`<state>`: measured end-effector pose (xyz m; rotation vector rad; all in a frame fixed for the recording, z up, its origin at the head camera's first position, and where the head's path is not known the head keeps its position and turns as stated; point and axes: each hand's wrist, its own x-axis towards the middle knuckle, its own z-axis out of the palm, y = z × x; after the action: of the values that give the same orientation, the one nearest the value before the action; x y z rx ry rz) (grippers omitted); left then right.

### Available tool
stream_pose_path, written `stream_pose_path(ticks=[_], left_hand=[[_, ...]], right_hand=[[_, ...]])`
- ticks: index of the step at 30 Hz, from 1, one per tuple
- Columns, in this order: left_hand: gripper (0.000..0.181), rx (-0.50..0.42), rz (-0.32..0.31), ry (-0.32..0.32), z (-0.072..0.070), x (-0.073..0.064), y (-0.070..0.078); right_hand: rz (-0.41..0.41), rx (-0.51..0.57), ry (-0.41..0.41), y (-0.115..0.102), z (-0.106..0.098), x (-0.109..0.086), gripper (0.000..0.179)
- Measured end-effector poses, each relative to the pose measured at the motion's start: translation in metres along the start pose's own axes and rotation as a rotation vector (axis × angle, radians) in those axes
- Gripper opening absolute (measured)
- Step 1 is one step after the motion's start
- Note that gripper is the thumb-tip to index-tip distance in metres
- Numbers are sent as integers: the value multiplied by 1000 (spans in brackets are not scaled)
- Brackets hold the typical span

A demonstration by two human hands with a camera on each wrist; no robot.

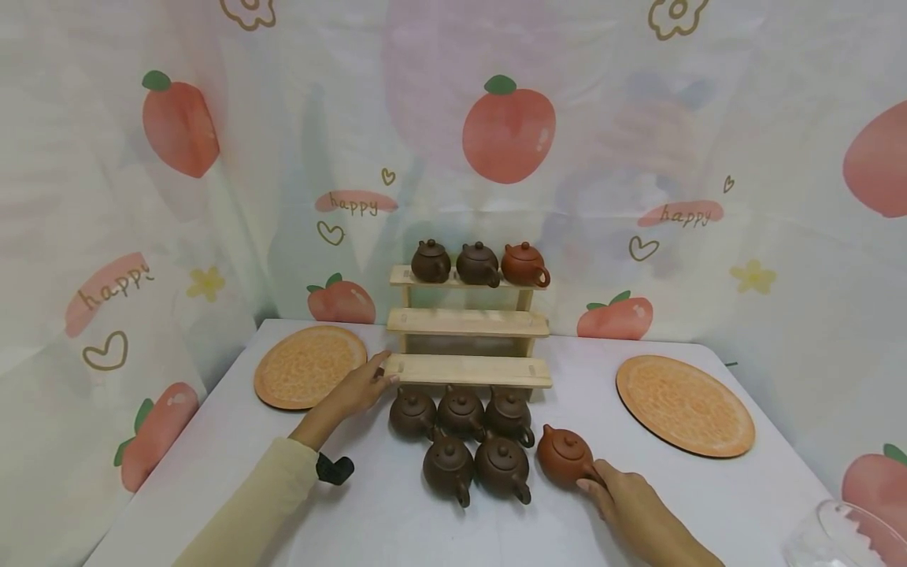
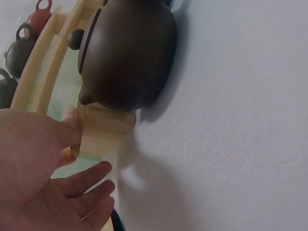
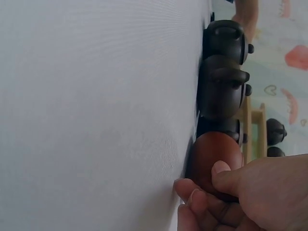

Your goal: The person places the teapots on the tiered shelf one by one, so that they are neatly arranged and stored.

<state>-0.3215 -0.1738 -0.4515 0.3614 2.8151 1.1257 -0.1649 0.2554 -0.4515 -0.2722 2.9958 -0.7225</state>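
Note:
My right hand (image 1: pixel 627 504) pinches the handle of a reddish-brown teapot (image 1: pixel 564 455), which is at the right end of the front row with its spout pointing away. In the right wrist view, thumb and fingers close round the handle side of this teapot (image 3: pixel 214 159). My left hand (image 1: pixel 361 386) holds the left end of the lowest board of a three-step wooden stand (image 1: pixel 468 370) between thumb and forefinger; its other fingers (image 2: pixel 89 180) stretch out loosely. Several dark brown teapots (image 1: pixel 460 411) stand in two rows before the stand.
On the top step sit two dark teapots (image 1: pixel 430 261) and one reddish teapot (image 1: pixel 524 264). Round tan mats lie left (image 1: pixel 312 368) and right (image 1: pixel 683 405) of the stand. A clear glass bowl (image 1: pixel 836 535) is at the lower right corner. Behind hangs a fruit-print cloth (image 1: pixel 439 189).

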Motion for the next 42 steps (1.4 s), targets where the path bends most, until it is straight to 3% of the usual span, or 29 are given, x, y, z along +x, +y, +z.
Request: stream_pose_path(ticks=[14, 22, 26, 33, 42], left_hand=[[64, 7, 5, -4, -1, 0, 1], [64, -7, 4, -1, -1, 0, 0], [64, -10, 2, -8, -1, 1, -1], [63, -7, 10, -8, 0, 3, -3], [63, -6, -5, -11, 0, 3, -4]], right_hand=[[-34, 25, 55, 4, 0, 2, 25], [-74, 33, 92, 4, -13, 11, 24], [-138, 18, 158, 3, -22, 18, 23], [-231, -16, 249, -2, -40, 37, 25], [-277, -32, 266, -18, -71, 77, 24]])
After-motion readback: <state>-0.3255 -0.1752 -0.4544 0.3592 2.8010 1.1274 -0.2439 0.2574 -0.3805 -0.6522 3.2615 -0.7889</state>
